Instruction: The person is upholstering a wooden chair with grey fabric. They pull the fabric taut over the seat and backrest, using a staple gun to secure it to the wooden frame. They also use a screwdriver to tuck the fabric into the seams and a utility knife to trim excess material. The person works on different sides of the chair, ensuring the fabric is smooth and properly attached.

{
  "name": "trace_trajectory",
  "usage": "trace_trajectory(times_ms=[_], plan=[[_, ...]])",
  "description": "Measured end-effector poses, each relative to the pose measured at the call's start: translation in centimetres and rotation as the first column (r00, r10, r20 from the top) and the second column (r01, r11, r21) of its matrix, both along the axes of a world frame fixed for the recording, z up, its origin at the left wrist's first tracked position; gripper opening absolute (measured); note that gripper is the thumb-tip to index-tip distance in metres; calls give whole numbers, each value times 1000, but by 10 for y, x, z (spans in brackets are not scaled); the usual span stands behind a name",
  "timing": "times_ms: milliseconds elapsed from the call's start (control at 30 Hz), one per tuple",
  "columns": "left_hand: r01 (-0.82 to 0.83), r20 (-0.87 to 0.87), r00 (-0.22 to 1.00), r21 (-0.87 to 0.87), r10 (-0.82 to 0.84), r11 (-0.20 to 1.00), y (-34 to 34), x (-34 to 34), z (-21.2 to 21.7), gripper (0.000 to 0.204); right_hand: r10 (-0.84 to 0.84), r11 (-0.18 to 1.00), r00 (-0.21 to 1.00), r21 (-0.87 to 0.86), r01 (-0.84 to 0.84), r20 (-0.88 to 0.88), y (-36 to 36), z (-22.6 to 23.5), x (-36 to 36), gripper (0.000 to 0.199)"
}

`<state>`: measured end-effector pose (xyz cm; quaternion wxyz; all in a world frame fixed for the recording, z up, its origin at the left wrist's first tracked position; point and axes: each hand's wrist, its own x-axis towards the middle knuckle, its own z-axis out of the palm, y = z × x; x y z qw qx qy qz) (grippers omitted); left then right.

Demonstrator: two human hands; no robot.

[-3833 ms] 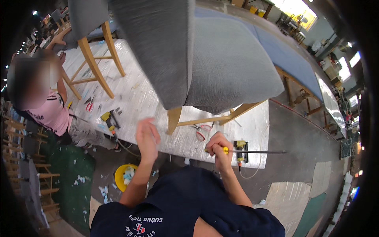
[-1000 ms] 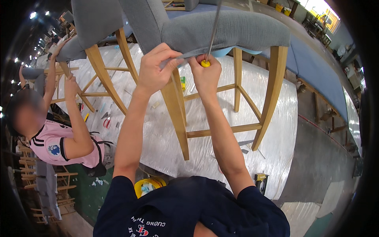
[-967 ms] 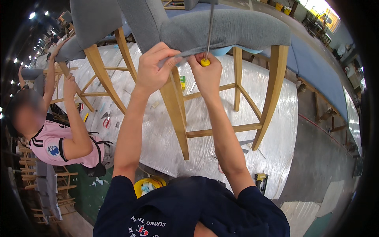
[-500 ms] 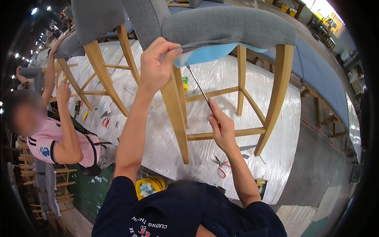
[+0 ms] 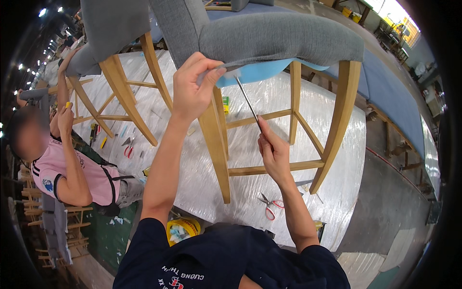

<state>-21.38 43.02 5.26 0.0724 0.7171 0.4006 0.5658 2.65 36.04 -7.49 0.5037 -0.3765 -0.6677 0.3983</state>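
A grey upholstered chair with wooden legs rests tipped on the table, its seat raised in front of me. My left hand pinches the loose edge of its grey fabric near the seat's left corner. Light blue padding shows beneath that edge. Closed round a long thin metal rod, my right hand is below the seat. The rod slants up and left, its tip at the padding close to my left fingers. My palm hides the rod's handle end, so I cannot tell its exact kind.
Plastic film covers the table. Red-handled scissors lie near my right forearm. A yellow bucket of scraps stands below. At left, a person in a pink shirt works at another grey chair. Blue panels stretch along the right.
The rod's tip has shifted slightly right and up, and its angle is steeper. My left hand still pinches the fabric, slightly lower. The other person's hand has moved left.
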Motion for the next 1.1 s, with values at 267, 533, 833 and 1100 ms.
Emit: trace_trajectory(times_ms=[267, 533, 833, 1100], plan=[[-60, -12, 998, 295, 66, 954, -13, 13, -20, 15, -128, 956, 981, 282, 83, 144, 20, 17, 8, 60], [-31, -109, 990, 456, 90, 890, -21, 8, -31, 28, -205, 896, 914, 443, 31, 351, 27, 55, 18, 65], [-228, -201, 906, 508, 372, 831, -68, 25, -34, 47, -232, 851, 889, 526, -11, 394, 9, 66, 43, 60], [-331, -28, 942, 60, 333, 942, -111, 44, -36, 101, -114, 893, 978, 448, 24, 175, -30, 29, 48, 45]])
